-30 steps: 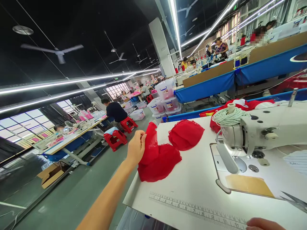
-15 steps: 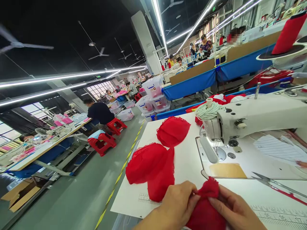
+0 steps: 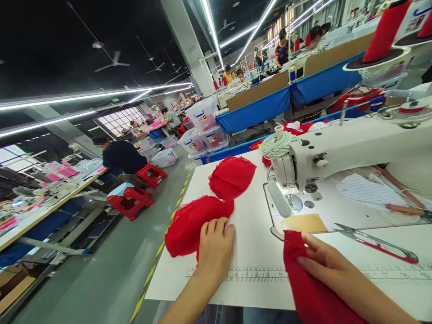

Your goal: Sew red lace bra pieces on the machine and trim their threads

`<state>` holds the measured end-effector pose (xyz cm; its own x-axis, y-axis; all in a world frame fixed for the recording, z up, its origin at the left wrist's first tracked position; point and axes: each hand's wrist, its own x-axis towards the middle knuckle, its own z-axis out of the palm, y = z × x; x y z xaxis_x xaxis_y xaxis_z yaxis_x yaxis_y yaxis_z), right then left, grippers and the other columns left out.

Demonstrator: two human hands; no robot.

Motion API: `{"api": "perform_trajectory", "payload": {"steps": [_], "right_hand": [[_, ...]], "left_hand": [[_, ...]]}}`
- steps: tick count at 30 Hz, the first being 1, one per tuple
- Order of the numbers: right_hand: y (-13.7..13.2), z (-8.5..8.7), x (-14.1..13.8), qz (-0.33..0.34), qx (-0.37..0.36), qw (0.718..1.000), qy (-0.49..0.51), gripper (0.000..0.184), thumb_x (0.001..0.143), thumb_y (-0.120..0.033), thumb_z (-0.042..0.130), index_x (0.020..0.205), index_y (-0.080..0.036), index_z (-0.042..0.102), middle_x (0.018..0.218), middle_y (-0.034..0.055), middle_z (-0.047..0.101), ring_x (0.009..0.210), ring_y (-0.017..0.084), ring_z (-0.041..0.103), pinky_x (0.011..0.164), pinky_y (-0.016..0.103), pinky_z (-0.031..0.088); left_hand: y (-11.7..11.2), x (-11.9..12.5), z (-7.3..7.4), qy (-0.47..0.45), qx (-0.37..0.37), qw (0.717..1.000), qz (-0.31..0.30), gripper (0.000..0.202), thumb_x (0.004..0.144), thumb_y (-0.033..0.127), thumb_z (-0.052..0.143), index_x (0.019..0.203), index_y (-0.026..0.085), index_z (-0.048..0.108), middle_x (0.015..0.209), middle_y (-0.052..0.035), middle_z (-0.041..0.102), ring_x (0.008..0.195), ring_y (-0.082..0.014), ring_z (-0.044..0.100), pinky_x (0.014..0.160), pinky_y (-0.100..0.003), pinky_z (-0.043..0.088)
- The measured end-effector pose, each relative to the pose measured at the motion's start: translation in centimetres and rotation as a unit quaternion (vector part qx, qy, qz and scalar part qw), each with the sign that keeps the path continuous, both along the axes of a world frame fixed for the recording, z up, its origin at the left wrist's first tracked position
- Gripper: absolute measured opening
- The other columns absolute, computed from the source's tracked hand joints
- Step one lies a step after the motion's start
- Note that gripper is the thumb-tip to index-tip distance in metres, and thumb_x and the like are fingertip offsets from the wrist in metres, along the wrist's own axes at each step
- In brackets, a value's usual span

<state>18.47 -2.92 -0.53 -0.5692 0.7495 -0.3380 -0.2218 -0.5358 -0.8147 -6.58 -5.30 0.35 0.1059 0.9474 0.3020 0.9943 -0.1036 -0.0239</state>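
Observation:
My right hand (image 3: 332, 265) pinches a red lace-edged fabric piece (image 3: 308, 288) between thumb and fingers, and the cloth hangs down past the table's front edge. My left hand (image 3: 216, 247) lies with its fingers stretched over the near end of a red cup-shaped fabric piece (image 3: 189, 225); its fingertips touch the cloth, and what is beneath the palm is hidden. Behind that, another red lace-edged fabric piece (image 3: 232, 177) lies on the white tabletop (image 3: 251, 220). A sewing machine (image 3: 357, 139) stands beyond my right hand.
Thread snips (image 3: 410, 257) lie right of my right hand. A printed ruler (image 3: 256, 273) runs along the table's front. A tan patch (image 3: 303, 222) lies by the machine's needle plate. A pale green cord bundle (image 3: 278, 146) sits on the machine head. Plastic boxes (image 3: 202, 114) stand behind.
My left hand has let go of the fabric both hands held and moved left onto the cup-shaped piece. My right hand still holds its piece. The view has shifted right.

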Motion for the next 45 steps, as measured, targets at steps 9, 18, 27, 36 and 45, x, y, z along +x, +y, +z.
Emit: {"api": "perform_trajectory", "payload": {"steps": [9, 18, 27, 36, 45], "right_hand": [[1.8, -1.0, 0.0, 0.055, 0.160, 0.985, -0.038, 0.043, 0.082, -0.049, 0.061, 0.116, -0.024, 0.053, 0.088, 0.0019, 0.071, 0.079, 0.023, 0.066, 0.074, 0.037, 0.052], [3.5, -0.6, 0.8, -0.142, 0.076, 0.985, -0.065, 0.053, 0.068, -0.053, 0.072, 0.107, -0.020, 0.059, 0.108, 0.0083, 0.068, 0.100, 0.028, 0.064, 0.090, 0.040, 0.049], [3.7, 0.5, 2.5, -0.005, 0.119, 0.985, -0.128, 0.044, 0.072, -0.058, 0.066, 0.092, -0.019, 0.067, 0.086, 0.0051, 0.074, 0.084, 0.028, 0.068, 0.077, 0.037, 0.053], [3.6, -1.5, 2.2, -0.135, 0.250, 0.933, -0.219, 0.034, 0.078, -0.046, 0.061, 0.105, -0.025, 0.063, 0.103, 0.0036, 0.072, 0.090, 0.025, 0.067, 0.076, 0.032, 0.055], [3.7, -2.0, 2.4, -0.161, 0.293, 0.909, -0.251, 0.030, 0.084, -0.051, 0.054, 0.095, -0.027, 0.068, 0.098, 0.0006, 0.072, 0.089, 0.021, 0.066, 0.082, 0.025, 0.051]], "left_hand": [[3.4, 7.1, 0.5, -0.705, -0.323, 0.625, -0.082, 0.039, 0.069, 0.041, 0.075, 0.096, 0.017, 0.060, 0.082, -0.0019, 0.060, 0.073, -0.0124, 0.054, 0.066, -0.024, 0.040], [6.6, 8.3, -0.6, -0.709, -0.270, 0.645, -0.088, 0.039, 0.061, 0.045, 0.080, 0.073, 0.015, 0.057, 0.059, 0.0034, 0.054, 0.054, -0.0102, 0.052, 0.056, -0.025, 0.043], [6.5, 7.4, -0.7, -0.737, -0.373, 0.559, -0.078, 0.029, 0.068, 0.039, 0.071, 0.077, 0.016, 0.057, 0.061, 0.0030, 0.055, 0.041, -0.0058, 0.045, 0.041, -0.019, 0.034], [6.3, 7.7, -0.8, -0.722, -0.329, 0.600, -0.096, 0.031, 0.069, 0.038, 0.074, 0.080, 0.012, 0.062, 0.064, 0.0016, 0.054, 0.054, -0.0073, 0.048, 0.055, -0.019, 0.040], [6.6, 7.5, -0.8, -0.705, -0.328, 0.624, -0.072, 0.036, 0.073, 0.047, 0.068, 0.065, 0.015, 0.055, 0.055, 0.0041, 0.050, 0.045, -0.0071, 0.047, 0.049, -0.020, 0.036]]}}
